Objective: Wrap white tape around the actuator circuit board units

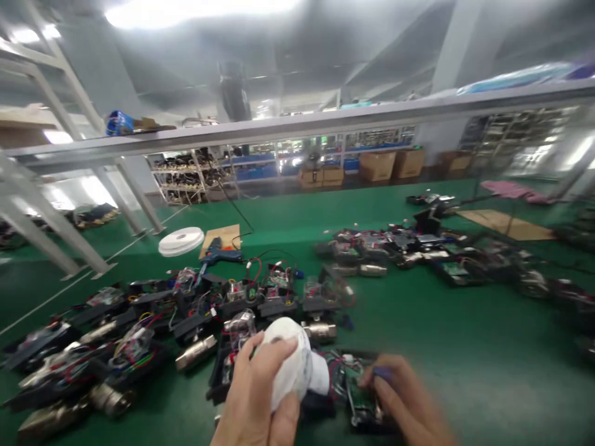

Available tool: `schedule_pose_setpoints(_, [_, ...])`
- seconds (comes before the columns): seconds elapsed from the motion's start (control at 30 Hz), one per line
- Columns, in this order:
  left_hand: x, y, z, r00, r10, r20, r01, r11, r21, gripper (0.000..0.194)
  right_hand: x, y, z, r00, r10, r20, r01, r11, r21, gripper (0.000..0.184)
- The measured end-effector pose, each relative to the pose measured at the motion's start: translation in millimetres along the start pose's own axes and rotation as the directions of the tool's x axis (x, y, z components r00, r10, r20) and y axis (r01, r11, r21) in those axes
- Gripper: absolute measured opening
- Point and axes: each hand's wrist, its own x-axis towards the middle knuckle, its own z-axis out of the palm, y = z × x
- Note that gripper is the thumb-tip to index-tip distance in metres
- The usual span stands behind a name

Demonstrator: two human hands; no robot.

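While green bench [441,322] carries rows of wired units [260,291], left hand [255,396] grips white tape roll [295,362], fingers wrapped round it, above open unit [357,390]. Right hand [404,402] rests on unit, fingers curled, grip unclear. Judged: taping step; next needs tape end freed.

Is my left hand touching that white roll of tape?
Touching. The head view shows the left hand wrapped around the white roll, fingers and thumb pressed on it.

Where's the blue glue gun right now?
In the head view the blue glue gun lies on the green table, left of centre, beside the white tape rolls and just behind the row of wired assemblies.
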Motion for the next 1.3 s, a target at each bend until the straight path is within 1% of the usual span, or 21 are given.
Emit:
schedule_pose_setpoints(0.03, [12, 4, 15.7, 0.996, 0.087, -0.012, -0.085, 0.991, 0.104, 0.04, 0, 0, 0, 0.999, -0.051, 0.009, 0.051, 0.999, -0.005, 0.028])
schedule_pose_setpoints(0.1, [29, 7, 43.1, 0.971, 0.237, 0.03, -0.237, 0.94, 0.244, 0.043, 0, 4, -1, 0.987, -0.155, 0.039, 0.156, 0.987, -0.028, 0.023])
schedule_pose_setpoints(0.17, [37, 3, 63.6, 0.949, 0.299, 0.097, -0.314, 0.891, 0.328, 0.047, -1, 8, -3, 0.965, -0.258, 0.046, 0.261, 0.961, -0.088, 0.017])
schedule_pose_setpoints(0.23, [38, -4, 76.6, 0.944, 0.299, 0.141, -0.33, 0.86, 0.389, 0.051, -2, 11, -4, 0.922, -0.388, 0.011, 0.383, 0.906, -0.179, 0.012])
schedule_pose_setpoints(0.27, [37, -7, 80.6, 0.944, 0.293, 0.152, -0.33, 0.848, 0.415, 0.052, -2, 11, -3, 0.888, -0.459, -0.017, 0.445, 0.868, -0.222, 0.01])
schedule_pose_setpoints(0.33, [34, -11, 84.7, 0.94, 0.293, 0.174, -0.341, 0.827, 0.447, 0.052, -2, 10, -1, 0.833, -0.552, -0.045, 0.519, 0.806, -0.284, 0.009])
schedule_pose_setpoints(0.43, [31, -11, 86.6, 0.936, 0.284, 0.207, -0.35, 0.805, 0.479, 0.052, 1, 8, 0, 0.774, -0.633, 0.009, 0.598, 0.727, -0.339, 0.013])
schedule_pose_setpoints(0.53, [32, -8, 88.8, 0.939, 0.262, 0.223, -0.34, 0.805, 0.486, 0.051, 4, 8, -2, 0.706, -0.705, 0.072, 0.681, 0.647, -0.343, 0.014])
schedule_pose_setpoints(0.6, [33, -8, 90.9, 0.942, 0.25, 0.225, -0.331, 0.809, 0.486, 0.052, 6, 10, -3, 0.678, -0.728, 0.105, 0.714, 0.618, -0.329, 0.012])
schedule_pose_setpoints(0.7, [35, -8, 93.7, 0.945, 0.234, 0.23, -0.32, 0.809, 0.492, 0.052, 5, 19, -3, 0.648, -0.751, 0.127, 0.746, 0.592, -0.303, 0.011])
schedule_pose_setpoints(0.8, [37, -8, 95.8, 0.95, 0.212, 0.23, -0.302, 0.811, 0.501, 0.051, 4, 30, 0, 0.626, -0.766, 0.145, 0.768, 0.574, -0.284, 0.014])
schedule_pose_setpoints(0.93, [38, -7, 98.5, 0.961, 0.173, 0.213, -0.26, 0.824, 0.503, 0.05, 3, 37, -2, 0.6, -0.771, 0.216, 0.797, 0.551, -0.246, 0.015])
schedule_pose_setpoints(1.03, [38, -6, 100.4, 0.968, 0.15, 0.201, -0.232, 0.84, 0.491, 0.051, 4, 36, -5, 0.601, -0.753, 0.267, 0.799, 0.562, -0.212, 0.017])
schedule_pose_setpoints(1.13, [38, -8, 101.5, 0.968, 0.138, 0.211, -0.224, 0.851, 0.474, 0.051, 7, 29, -6, 0.603, -0.743, 0.29, 0.797, 0.58, -0.17, 0.015])
schedule_pose_setpoints(1.2, [37, -10, 101.7, 0.967, 0.135, 0.214, -0.224, 0.852, 0.474, 0.047, 8, 21, -6, 0.592, -0.758, 0.272, 0.804, 0.576, -0.147, 0.013])
schedule_pose_setpoints(1.23, [37, -11, 101.6, 0.967, 0.136, 0.215, -0.225, 0.849, 0.478, 0.045, 9, 16, -6, 0.598, -0.765, 0.24, 0.801, 0.58, -0.148, 0.012])
schedule_pose_setpoints(1.27, [37, -13, 101.3, 0.966, 0.142, 0.215, -0.231, 0.844, 0.484, 0.044, 9, 12, -7, 0.621, -0.762, 0.182, 0.783, 0.601, -0.16, 0.011])
schedule_pose_setpoints(1.3, [36, -14, 100.8, 0.965, 0.15, 0.217, -0.241, 0.838, 0.49, 0.042, 8, 8, -7, 0.664, -0.74, 0.107, 0.745, 0.643, -0.177, 0.009])
